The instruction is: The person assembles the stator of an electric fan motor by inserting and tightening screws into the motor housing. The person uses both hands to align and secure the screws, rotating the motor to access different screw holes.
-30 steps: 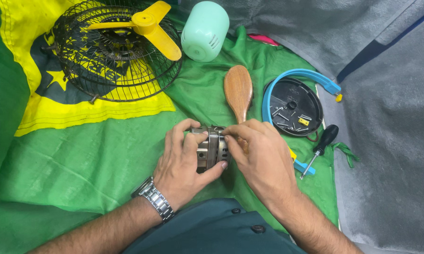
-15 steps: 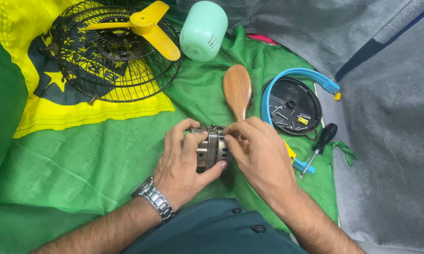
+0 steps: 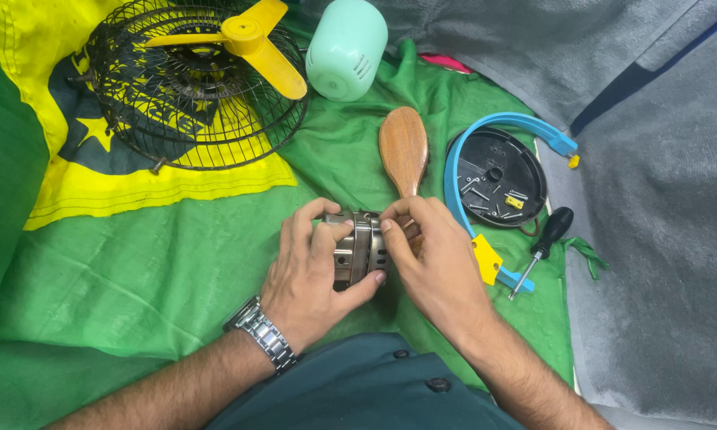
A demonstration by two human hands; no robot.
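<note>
I see both hands closed on one small metal motor core (image 3: 360, 248), a silvery, slotted drum sitting just below the middle of my view, over the green cloth (image 3: 175, 279). My left hand (image 3: 315, 275) wraps it from the 9 o'clock side, thumb underneath and fingers curled over the top, a metal wristwatch (image 3: 261, 334) on that wrist. My right hand (image 3: 434, 259) comes in from 3 o'clock, its fingertips pinched at the drum's upper edge; I cannot tell whether they grip a small part there or only the rim.

At 12 o'clock from the hands lies a wooden brush (image 3: 403, 150), handle towards me, its end just touching my right fingers. At 2 o'clock a round black cover (image 3: 498, 179) holds loose screws and a small yellow piece, with a blue curved band (image 3: 486, 151) running round its left side and ending in a yellow tab (image 3: 486, 259) beside my right hand. A black-handled screwdriver (image 3: 543, 245) lies at 3 o'clock, near but apart from that hand.

Far off at 11 o'clock a black wire fan guard (image 3: 191, 87) carries a yellow fan blade (image 3: 243, 40), resting on a yellow patch of the cloth. A pale green housing (image 3: 346, 49) stands at 12 o'clock, well apart. Grey fabric (image 3: 653, 239) covers the right side.
</note>
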